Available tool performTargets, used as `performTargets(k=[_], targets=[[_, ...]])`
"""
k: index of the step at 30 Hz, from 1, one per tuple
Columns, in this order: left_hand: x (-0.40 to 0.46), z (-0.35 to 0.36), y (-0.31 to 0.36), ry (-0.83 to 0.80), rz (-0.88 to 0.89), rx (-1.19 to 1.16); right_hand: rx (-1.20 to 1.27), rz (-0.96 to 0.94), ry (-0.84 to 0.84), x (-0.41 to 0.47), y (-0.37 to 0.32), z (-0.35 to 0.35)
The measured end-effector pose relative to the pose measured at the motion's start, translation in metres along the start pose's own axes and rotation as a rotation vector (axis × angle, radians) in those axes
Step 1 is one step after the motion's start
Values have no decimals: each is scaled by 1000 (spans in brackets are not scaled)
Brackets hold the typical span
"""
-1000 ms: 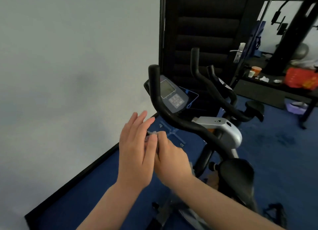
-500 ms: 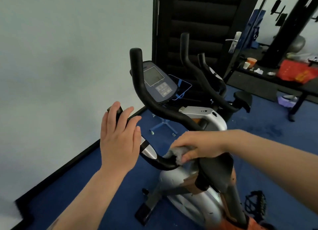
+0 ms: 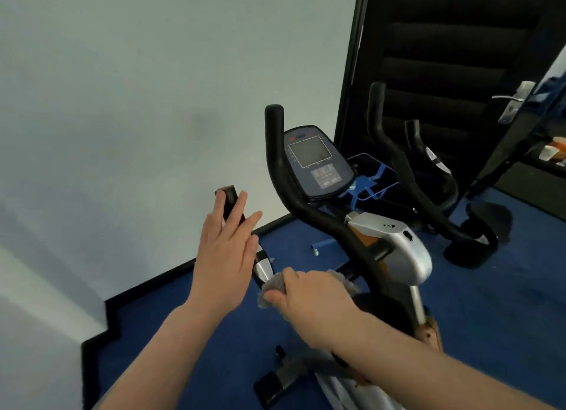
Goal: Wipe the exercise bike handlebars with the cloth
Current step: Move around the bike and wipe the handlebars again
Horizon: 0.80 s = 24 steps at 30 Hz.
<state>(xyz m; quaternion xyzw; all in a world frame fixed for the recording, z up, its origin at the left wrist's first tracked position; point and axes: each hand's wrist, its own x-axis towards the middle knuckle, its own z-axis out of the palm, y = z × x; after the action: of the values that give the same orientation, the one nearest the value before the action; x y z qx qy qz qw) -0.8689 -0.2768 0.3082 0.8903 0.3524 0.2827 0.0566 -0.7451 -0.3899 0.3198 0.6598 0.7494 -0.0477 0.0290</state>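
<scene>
Right hand (image 3: 309, 299) clamps soft grey cloth (image 3: 272, 287) around lower handlebar (image 3: 260, 265) bend. Left hand (image 3: 223, 253) flat, fingers straight, on grip end. Cloth limp, light; bunch it, wrap bar.

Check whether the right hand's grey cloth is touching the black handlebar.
Touching. The head view shows the right hand pressing the crumpled grey cloth onto the black handlebar beside its silver band, with no gap visible.

The handlebars (image 3: 309, 213) are black, with a silver band near the left grip — the cloth (image 3: 275, 284) is grey. The console (image 3: 318, 164) is dark blue-grey with a grey screen, the bike shroud (image 3: 401, 244) silver, the carpet (image 3: 505, 302) deep blue, the wall (image 3: 122, 103) pale grey-white, the skirting (image 3: 147, 284) black.
</scene>
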Motion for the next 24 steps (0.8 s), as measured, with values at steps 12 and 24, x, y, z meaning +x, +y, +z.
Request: performTargets(k=[12,24], targets=[[-138,-32,37,-132,-405,-201,291,95,333,-48,-36,2],[-262,-84,30,-332,-272,-107,287,549,230,-188,-120,61]])
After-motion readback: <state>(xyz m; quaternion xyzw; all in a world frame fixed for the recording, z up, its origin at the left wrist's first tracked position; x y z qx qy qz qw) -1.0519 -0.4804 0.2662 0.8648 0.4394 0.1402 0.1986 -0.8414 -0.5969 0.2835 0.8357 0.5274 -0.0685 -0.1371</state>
